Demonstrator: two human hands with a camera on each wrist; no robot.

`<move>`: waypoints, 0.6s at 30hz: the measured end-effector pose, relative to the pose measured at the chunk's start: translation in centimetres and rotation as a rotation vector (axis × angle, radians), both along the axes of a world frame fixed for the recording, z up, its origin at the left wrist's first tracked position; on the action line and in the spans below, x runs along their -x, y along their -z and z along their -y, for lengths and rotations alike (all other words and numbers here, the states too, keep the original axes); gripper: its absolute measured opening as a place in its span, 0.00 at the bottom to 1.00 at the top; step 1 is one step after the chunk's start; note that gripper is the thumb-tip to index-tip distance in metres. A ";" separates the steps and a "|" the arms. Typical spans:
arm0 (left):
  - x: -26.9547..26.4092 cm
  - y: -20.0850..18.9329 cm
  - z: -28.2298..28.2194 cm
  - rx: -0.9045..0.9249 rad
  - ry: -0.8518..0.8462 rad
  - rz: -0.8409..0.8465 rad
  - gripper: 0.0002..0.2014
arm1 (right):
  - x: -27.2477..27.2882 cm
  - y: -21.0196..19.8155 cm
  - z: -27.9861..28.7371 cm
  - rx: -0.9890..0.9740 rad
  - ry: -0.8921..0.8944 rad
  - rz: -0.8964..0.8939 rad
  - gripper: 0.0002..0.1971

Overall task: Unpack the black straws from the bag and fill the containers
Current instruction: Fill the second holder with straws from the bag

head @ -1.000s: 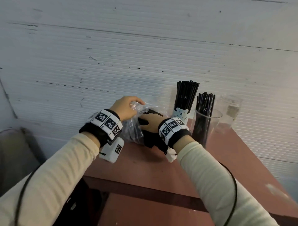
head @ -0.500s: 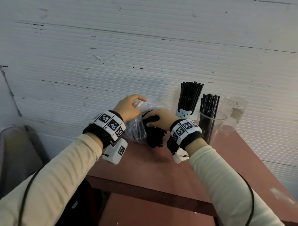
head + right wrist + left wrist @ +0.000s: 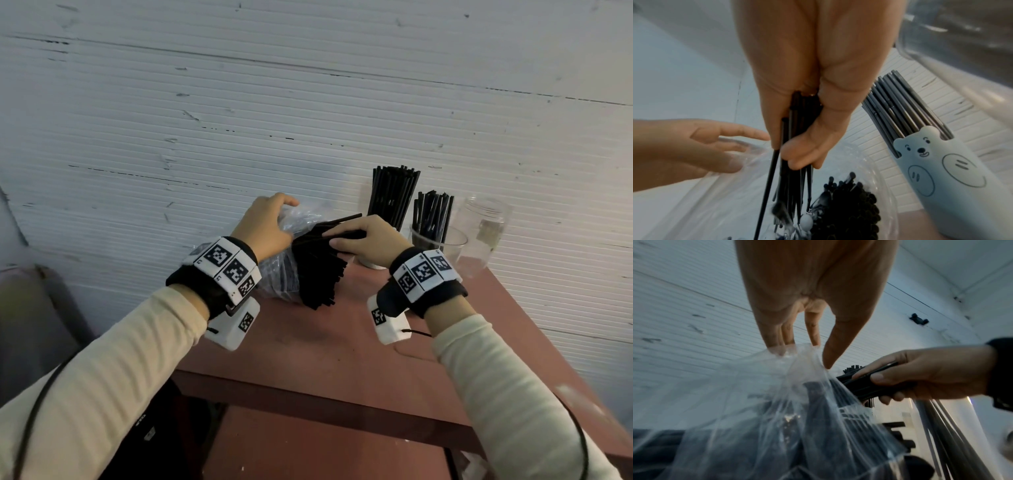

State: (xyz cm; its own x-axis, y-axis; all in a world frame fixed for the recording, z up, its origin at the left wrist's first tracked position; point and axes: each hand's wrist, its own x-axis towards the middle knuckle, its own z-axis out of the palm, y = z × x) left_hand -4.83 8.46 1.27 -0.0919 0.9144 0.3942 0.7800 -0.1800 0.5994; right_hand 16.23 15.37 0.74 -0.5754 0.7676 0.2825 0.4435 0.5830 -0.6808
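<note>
On the red-brown worktop [image 3: 342, 349] a clear plastic bag [image 3: 287, 270] of black straws [image 3: 318, 274] lies near the wall, with three containers just to its right: a pale bear-print holder [image 3: 941, 170] packed with straws, a clear glass cup [image 3: 442, 245] partly filled, and a clear jar [image 3: 484, 233] in which no straws are seen.

Step in hand, as judged: a handful of straws is being drawn out of the bag mouth. The left hand [image 3: 263, 228] pinches the bag's upper edge between thumb and fingertips, so the mouth is held up. The grip of the right hand [image 3: 368, 236] is wrapped round a bundle of straws, thumb pressed across it; the bundle's lower ends are inside the bag.

The next move is judged to call for the bundle to be lifted clear of the film, turned upright and lowered into the cup or the jar. One straw juts out of line and may snag.

Views compared:
- Head: the row of containers and their fill levels are shown; the finger contact is hidden behind the backs of the hands.
- Left wrist: the pinch on the film is shown; the containers are not.
- Right wrist: the curled fingers, the loose straw ends and the bear face are shown. Pale blurred blobs among the straws are probably glare on the film.
</note>
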 end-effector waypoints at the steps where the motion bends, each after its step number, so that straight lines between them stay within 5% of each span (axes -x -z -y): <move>1: -0.4 0.0 0.1 -0.050 0.005 -0.055 0.30 | -0.2 0.0 0.1 0.004 0.001 -0.006 0.09; 7: -4.1 0.2 -0.6 -0.083 0.224 -0.489 0.43 | -1.6 -0.8 1.5 0.043 -0.020 -0.010 0.10; 10: -5.1 0.4 -1.9 0.002 0.259 -0.494 0.44 | -2.4 -1.6 2.5 0.030 -0.038 0.024 0.10; 18: -7.7 0.2 -2.3 -0.076 0.289 -0.458 0.06 | -5.1 -3.1 5.2 -0.010 -0.034 0.072 0.11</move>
State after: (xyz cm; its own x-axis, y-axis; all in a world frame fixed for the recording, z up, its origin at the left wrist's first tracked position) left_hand 2.86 10.79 1.07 0.3561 0.8443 0.4005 0.8704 -0.4556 0.1866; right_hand 21.34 10.15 3.88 -0.6203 0.7445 0.2470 0.4705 0.6051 -0.6423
